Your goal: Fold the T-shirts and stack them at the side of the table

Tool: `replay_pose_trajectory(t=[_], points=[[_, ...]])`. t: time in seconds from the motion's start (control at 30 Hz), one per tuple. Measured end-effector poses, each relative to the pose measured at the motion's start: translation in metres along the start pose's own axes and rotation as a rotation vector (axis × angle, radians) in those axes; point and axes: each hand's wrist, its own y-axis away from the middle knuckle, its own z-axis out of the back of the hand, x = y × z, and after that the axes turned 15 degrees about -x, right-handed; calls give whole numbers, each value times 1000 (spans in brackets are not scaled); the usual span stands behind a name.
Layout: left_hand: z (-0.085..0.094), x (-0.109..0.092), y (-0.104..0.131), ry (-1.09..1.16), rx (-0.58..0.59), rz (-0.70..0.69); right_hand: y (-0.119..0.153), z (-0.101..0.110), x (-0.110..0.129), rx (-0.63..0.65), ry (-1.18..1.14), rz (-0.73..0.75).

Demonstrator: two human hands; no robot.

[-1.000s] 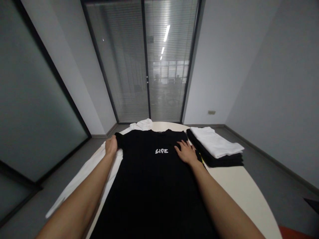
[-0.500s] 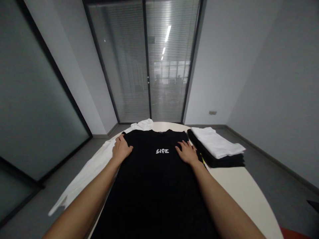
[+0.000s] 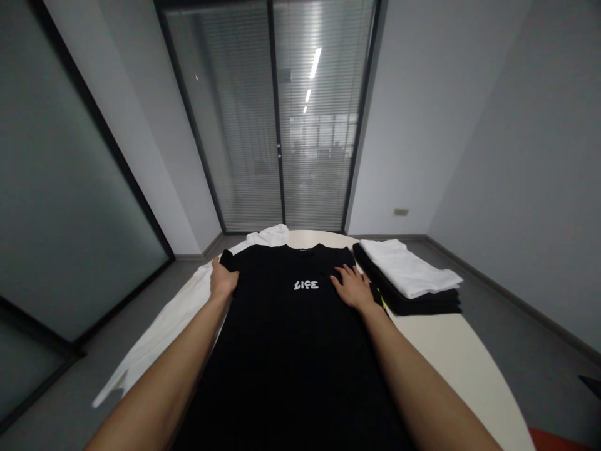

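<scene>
A black T-shirt [image 3: 300, 344] with white lettering on its chest lies spread on the table, its collar at the far end. At its left sleeve, my left hand [image 3: 223, 279] is closed on the black fabric, thumb toward the chest and the sleeve bunched above the fingers. My right hand [image 3: 353, 287] lies flat on the shirt's right side near the shoulder, fingers spread. Beneath the T-shirt's left edge and beyond it is a white garment [image 3: 173, 319], loosely laid out.
To the right, a stack of folded black clothes [image 3: 422, 307] has a folded white garment [image 3: 406, 269] on top. The pale table [image 3: 455, 357] has a curved right edge. Behind it stand a glass partition with blinds [image 3: 314, 156] and a grey wall [image 3: 422, 125].
My left hand has shifted slightly left and pulled the sleeve outward, bunching it. My right hand stays in place on the shirt.
</scene>
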Motion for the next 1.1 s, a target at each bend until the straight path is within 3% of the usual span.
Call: replay_pose_trajectory(t=[0.1, 0.23, 0.3, 0.37, 0.43, 0.53, 0.87, 1.1], points=[[3, -9, 8, 12, -27, 14, 0, 1, 0, -8, -5, 1], [9, -32, 30, 71, -78, -99, 0, 0, 0, 2, -12, -2], [12, -42, 46, 86, -59, -218, -1, -1, 0, 4, -6, 3], [13, -50, 62, 27, 26, -466, -1, -2, -1, -6, -2, 8], [13, -52, 74, -30, 120, -591, -1, -4, -2, -14, 1, 12], [12, -46, 81, -116, 178, -571, -1, -5, -2, -16, 3, 14], [19, -13, 68, -376, 227, -562, 0, -2, 1, -12, 6, 15], [22, -14, 70, -409, 226, -582, 5, 14, 11, -157, 91, 129]])
